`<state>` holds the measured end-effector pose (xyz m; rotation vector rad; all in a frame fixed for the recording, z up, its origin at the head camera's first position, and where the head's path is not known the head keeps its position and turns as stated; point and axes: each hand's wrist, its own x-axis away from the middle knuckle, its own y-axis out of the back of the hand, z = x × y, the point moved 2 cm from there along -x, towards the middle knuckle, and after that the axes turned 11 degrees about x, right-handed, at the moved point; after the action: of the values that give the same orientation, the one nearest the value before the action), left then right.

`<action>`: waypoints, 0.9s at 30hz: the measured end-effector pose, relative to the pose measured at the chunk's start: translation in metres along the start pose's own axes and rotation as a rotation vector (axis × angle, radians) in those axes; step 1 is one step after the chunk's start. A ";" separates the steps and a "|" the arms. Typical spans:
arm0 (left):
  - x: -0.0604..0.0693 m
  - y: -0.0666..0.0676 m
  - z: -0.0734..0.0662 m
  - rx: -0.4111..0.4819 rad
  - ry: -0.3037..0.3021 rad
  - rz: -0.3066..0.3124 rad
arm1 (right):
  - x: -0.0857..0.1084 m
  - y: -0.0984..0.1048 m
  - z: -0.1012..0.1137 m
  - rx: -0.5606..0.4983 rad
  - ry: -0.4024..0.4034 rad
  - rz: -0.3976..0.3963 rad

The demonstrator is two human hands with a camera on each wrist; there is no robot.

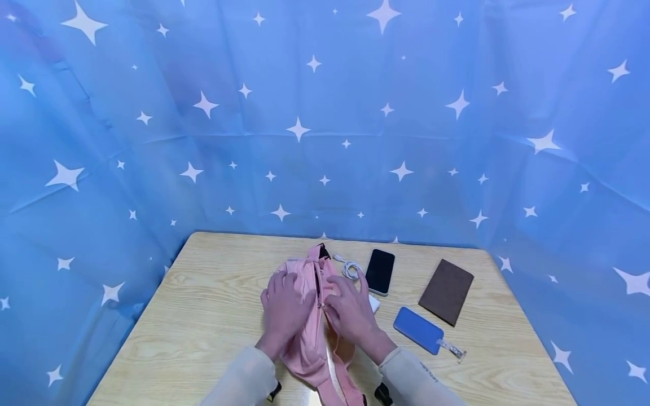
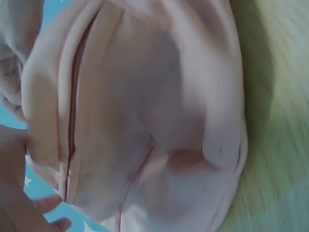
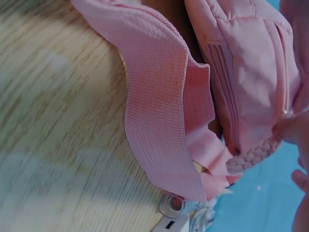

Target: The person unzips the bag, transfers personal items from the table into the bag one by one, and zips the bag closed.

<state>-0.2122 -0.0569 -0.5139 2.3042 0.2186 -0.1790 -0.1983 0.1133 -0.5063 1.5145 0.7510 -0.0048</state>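
Observation:
A pink bag (image 1: 310,349) with a webbing strap (image 3: 157,101) lies on the table. Its zipper (image 2: 73,106) is partly parted, showing a dark gap in the head view. My left hand (image 1: 285,310) lies over the bag's left side, fingers spread and bent onto the fabric. On the other side, my right hand (image 1: 351,310) pinches the zipper's pull end, where a braided pink tab (image 3: 253,155) hangs in the right wrist view.
Right of the bag are a coiled white cable (image 1: 350,269), a black phone (image 1: 380,272), a partly hidden white item (image 1: 374,303), a blue card holder (image 1: 418,330) with a clip, and a brown booklet (image 1: 446,292). A starry blue curtain (image 1: 325,113) surrounds the wooden table (image 1: 203,316).

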 end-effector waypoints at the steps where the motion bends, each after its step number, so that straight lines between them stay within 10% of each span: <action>1: 0.002 -0.001 0.001 -0.013 0.005 -0.006 | 0.000 0.000 0.000 -0.001 -0.002 0.002; 27: -0.003 -0.005 0.001 0.016 -0.220 -0.179 | 0.000 0.004 0.004 -0.010 0.010 -0.002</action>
<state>-0.2163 -0.0544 -0.5174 2.2588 0.3113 -0.5242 -0.1950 0.1096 -0.5033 1.5055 0.7598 0.0053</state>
